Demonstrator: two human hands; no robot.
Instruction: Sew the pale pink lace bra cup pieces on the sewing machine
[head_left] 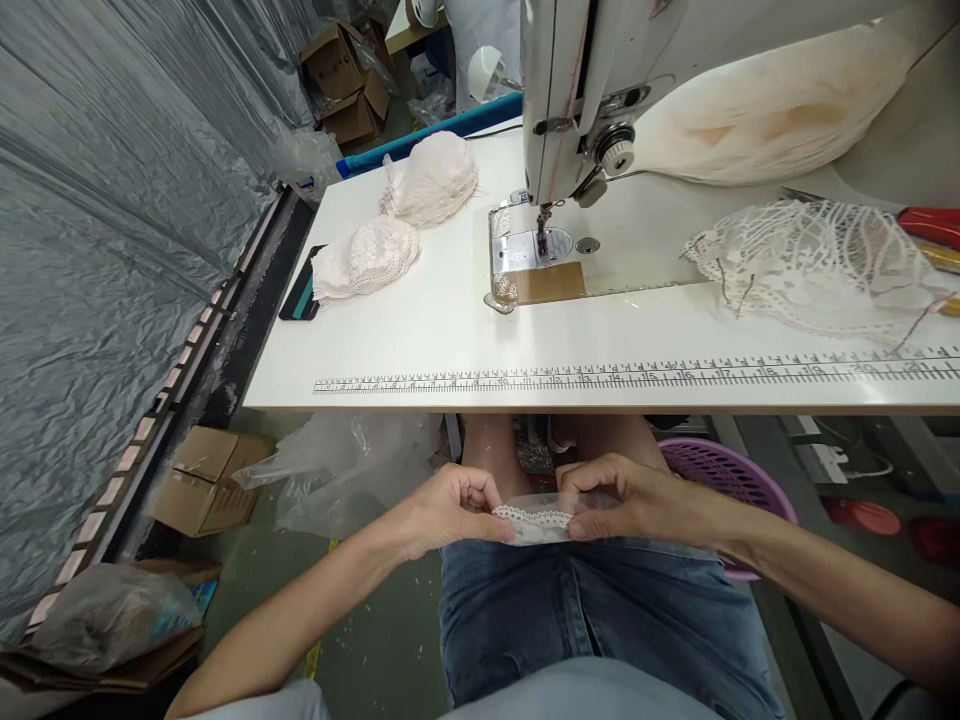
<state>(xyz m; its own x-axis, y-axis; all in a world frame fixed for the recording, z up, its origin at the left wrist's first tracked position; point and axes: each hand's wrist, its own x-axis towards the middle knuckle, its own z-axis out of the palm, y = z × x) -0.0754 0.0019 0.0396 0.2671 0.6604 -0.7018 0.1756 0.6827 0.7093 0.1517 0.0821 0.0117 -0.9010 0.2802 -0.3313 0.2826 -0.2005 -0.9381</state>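
Observation:
A small strip of white lace fabric (536,524) with a scalloped edge is stretched between my hands, above my lap and in front of the table edge. My left hand (459,505) pinches its left end between thumb and fingers. At its right end, my right hand (611,497) grips it the same way. Part of the fabric is sheer, and its ends are hidden by my fingers. Beyond the table edge stands the sewing machine, its needle and presser foot (543,232) over the metal plate, with no cloth visible under the foot.
Two pale lace bra cups (366,258) lie at the table's left, one by a dark flat object (302,290). White lace pieces (817,265) are heaped at right beside red-handled scissors (930,225). A printed ruler (637,377) runs along the front edge. A purple basket (731,475) stands below.

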